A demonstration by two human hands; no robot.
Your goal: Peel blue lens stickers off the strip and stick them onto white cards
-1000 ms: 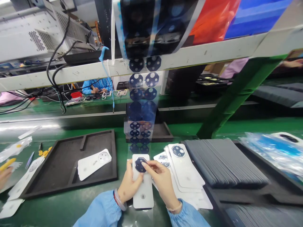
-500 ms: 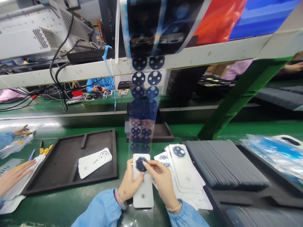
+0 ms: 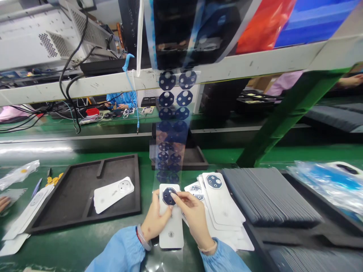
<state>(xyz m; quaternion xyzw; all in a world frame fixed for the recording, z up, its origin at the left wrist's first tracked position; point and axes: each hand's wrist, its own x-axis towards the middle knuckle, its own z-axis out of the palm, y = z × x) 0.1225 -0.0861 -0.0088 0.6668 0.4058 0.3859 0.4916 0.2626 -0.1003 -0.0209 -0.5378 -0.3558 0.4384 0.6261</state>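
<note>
A white phone back cover (image 3: 171,226) lies on the green bench in front of me. My left hand (image 3: 154,221) grips its left edge with the fingers curled. My right hand (image 3: 193,217) pinches a dark blue round camera-lens piece (image 3: 168,196) against the cover's upper end. A clear film strip (image 3: 173,124) carrying several more dark lens pieces hangs down from the shelf to just above the cover. A fanned pile of white covers (image 3: 219,206) with lens pieces fitted lies right of my right hand.
A black foam tray (image 3: 70,196) at left holds one white cover (image 3: 113,194). Stacked dark grey trays (image 3: 269,196) sit at right, with plastic bags (image 3: 326,181) beyond. A co-worker's fingertips (image 3: 3,203) show at the far left edge beside loose covers (image 3: 27,215).
My hands have barely moved on the lens piece. The co-worker's hands at far left have drawn back out of view, leaving only fingertips. The film strip has shifted slightly.
</note>
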